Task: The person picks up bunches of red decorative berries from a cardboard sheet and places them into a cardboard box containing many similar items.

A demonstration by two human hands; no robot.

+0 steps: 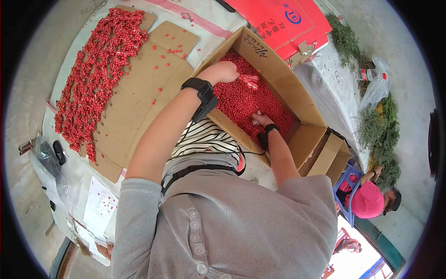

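A tall open cardboard box [298, 100] holds a deep heap of small red berries [235, 99]. My left hand [222, 72] reaches over its near-left side, low above the berries. A blurred red-and-white patch shows at its fingertips, and motion smears whether the fingers grip anything. Further right in the same box, my right hand [264, 120] is down at the berry surface. Its fingers are drawn together, with something pale at their tips that is too small to name. Both wrists carry dark bands.
On the left, a mass of red berries [100, 60] covers flattened cardboard [134, 122]. A red carton [283, 21] stands behind the box. Green sprigs [378, 135] and a plastic bottle [367, 75] lie right. Another person in pink [367, 200] is at lower right, beside a blue chair [346, 188].
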